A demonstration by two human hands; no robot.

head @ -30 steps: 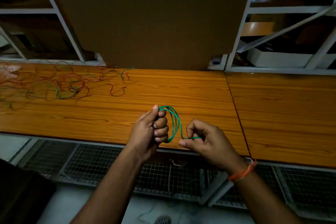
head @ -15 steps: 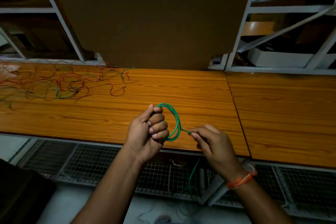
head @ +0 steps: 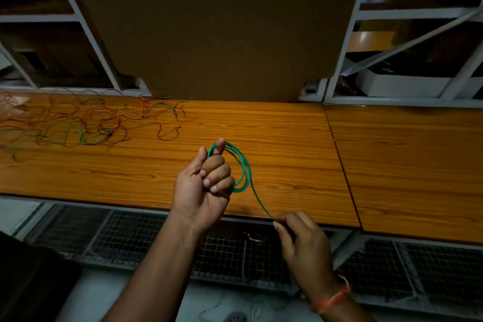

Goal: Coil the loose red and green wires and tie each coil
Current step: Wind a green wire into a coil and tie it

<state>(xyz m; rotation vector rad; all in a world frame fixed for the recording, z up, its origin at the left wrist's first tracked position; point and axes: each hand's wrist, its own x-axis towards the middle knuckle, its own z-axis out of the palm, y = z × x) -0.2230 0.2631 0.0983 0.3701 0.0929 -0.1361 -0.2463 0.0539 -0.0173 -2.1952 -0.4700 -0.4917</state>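
Note:
A green wire coil (head: 241, 165) of several loops hangs over the front part of the wooden table (head: 274, 144). My left hand (head: 205, 185) grips the coil's left side with curled fingers, the thumb and forefinger up at its top. From the coil's right side a straight green tail runs down to my right hand (head: 300, 240), which pinches it just in front of the table's edge. A tangle of loose red and green wires (head: 86, 123) lies on the table at the far left.
A large brown board (head: 222, 26) stands upright behind the table's middle. White metal shelving (head: 407, 15) flanks it on both sides. A second table top (head: 413, 165) adjoins on the right. Wire mesh panels (head: 146, 240) run below the table's front edge.
My right hand has drawn the green tail down and toward me, away from the coil, so the tail now runs straight. My left hand keeps its grip and has shifted slightly up.

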